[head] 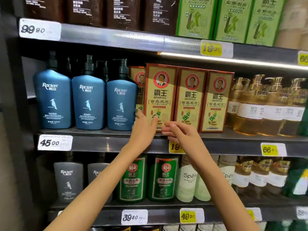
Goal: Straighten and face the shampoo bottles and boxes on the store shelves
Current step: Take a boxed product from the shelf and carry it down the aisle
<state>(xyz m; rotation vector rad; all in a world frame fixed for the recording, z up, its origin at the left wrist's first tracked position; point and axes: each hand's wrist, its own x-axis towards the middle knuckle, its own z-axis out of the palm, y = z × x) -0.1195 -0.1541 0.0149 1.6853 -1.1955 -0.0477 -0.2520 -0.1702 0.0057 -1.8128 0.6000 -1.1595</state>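
Three red-and-gold Bawang boxes stand in a row on the middle shelf (103, 133). My left hand (144, 125) grips the bottom left corner of the leftmost front box (160, 95), thumb on its front face, fingers round its left side. Just to the right, my right hand (179, 130) hovers at the foot of that box and the second box (190, 99), fingers loosely curled; whether it touches is unclear. The third box (216, 101) stands to the right. Another box (140, 84) sits set back behind the first. Three blue Raclen pump bottles (89, 100) stand to the left.
Golden pump bottles (253, 107) fill the shelf's right end. Above are dark pouches (86, 10) and green boxes (231, 19). Below stand grey Raclen bottles (68, 180), green Bawang bottles (164, 179), white Spes bottles (188, 179) and more golden ones. Price tags (55, 142) line the shelf edges.
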